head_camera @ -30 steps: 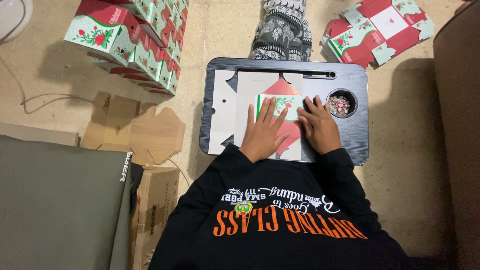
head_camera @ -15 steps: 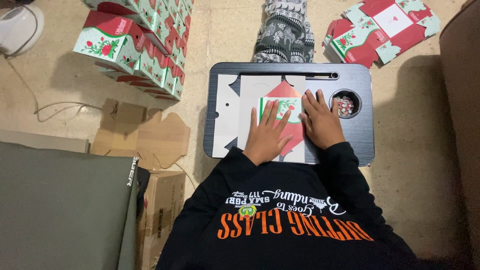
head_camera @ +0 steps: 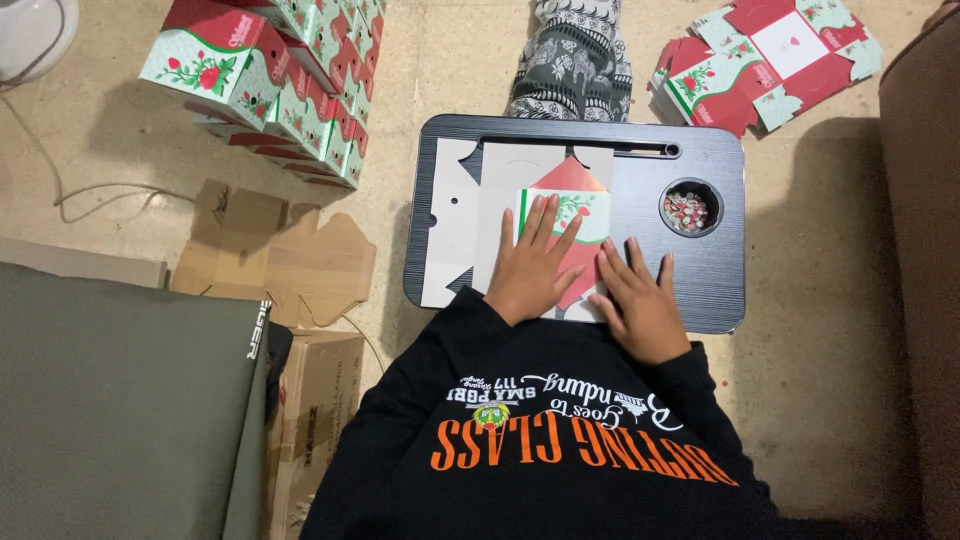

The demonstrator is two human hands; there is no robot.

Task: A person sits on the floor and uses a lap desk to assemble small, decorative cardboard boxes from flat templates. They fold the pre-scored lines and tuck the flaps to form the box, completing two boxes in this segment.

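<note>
A flat, unfolded cardboard box blank [head_camera: 470,215], grey on the inside with a red and green flowered flap [head_camera: 575,195] folded over it, lies on a black lap tray [head_camera: 720,285]. My left hand [head_camera: 535,265] presses flat on the folded flap with fingers spread. My right hand [head_camera: 640,305] lies flat next to it on the tray's near right part, fingers apart, touching the blank's red edge. Neither hand grips anything.
A round well in the tray [head_camera: 690,208] holds small red and white bits. Several assembled flowered boxes [head_camera: 265,85] stack at the upper left. Flat box blanks [head_camera: 765,60] lie upper right. Brown cardboard [head_camera: 270,255] and a grey cushion [head_camera: 110,400] sit left; patterned legs [head_camera: 570,65] lie beyond the tray.
My right hand slid down and right, off the flap toward the tray's near edge. My left hand stayed pressed on the flap.
</note>
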